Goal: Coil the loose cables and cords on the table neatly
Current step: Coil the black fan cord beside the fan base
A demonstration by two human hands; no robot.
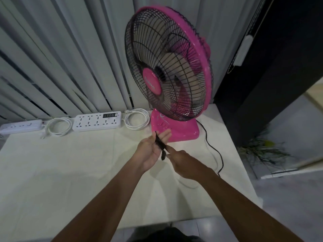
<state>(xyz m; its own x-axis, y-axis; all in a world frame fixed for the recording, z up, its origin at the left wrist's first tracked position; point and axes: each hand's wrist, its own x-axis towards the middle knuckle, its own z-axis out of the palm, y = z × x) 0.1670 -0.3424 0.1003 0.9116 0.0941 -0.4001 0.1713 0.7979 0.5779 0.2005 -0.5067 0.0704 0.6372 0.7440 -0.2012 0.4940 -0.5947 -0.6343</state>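
our left hand [151,151] lies open, palm up, loops of the black fan cord [215,155] across it; our right hand [183,163] pinches that cord. just beyond stands the pink fan [174,130]; two coiled white cables [137,120] lie far left.

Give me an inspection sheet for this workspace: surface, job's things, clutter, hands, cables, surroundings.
Surface: white table, mostly bare.
Job's things: black fan cord lies loose on the table at the right; two white cords already coiled, one between the power strips, one beside the fan base.
Clutter: pink fan; small power strip; large power strip.
Hands: left hand open with the black cord's end across the palm; right hand pinching that cord, grip partly hidden.
Cables: black cord runs from behind the fan base toward the hands.
Surroundings: grey vertical blinds behind; dark panel at right.
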